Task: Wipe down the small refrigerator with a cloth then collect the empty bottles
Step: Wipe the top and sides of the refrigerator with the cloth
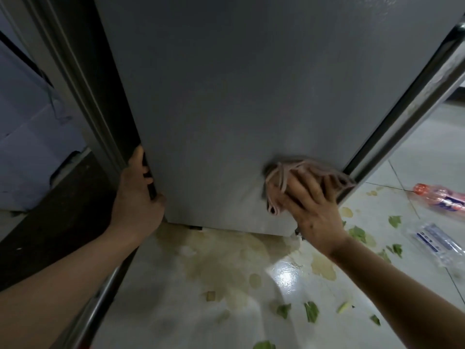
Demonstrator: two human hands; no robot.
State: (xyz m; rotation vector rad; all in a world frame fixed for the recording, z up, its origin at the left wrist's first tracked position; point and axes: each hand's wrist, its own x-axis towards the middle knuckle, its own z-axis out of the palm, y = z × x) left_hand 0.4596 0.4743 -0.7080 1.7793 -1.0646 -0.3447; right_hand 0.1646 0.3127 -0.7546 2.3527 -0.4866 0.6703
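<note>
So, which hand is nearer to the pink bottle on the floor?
The right. The right hand presses the cloth on the refrigerator door's lower right corner, just left of the pink bottle. The left hand grips the door's far left edge.

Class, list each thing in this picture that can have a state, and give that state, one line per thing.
Fridge door: gripped at its edge.
Cloth: bunched, pressed flat on the door.
Left hand: grips the door edge.
Right hand: presses the cloth.
Red bottle: lying on the floor.
Clear bottle: lying down.
Floor: stained, leaf-strewn.
</note>
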